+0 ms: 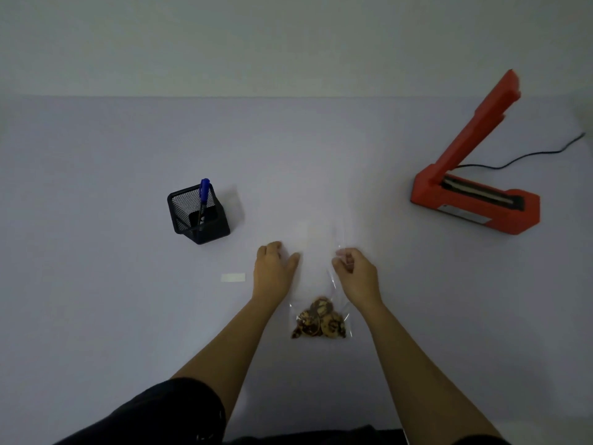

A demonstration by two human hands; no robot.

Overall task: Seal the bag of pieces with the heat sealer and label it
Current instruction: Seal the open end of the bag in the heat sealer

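Right hand is pinching the clear bag; left hand is curling at its other edge, grip unclear. Risk: film wrinkling, pieces sliding mouthward, heat sealer sealing weakly.

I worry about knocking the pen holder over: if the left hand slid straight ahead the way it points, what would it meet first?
Probably nothing: ahead of the left hand lies only bare table up to its far edge. The pen holder stands off to its left, though depth is unclear.
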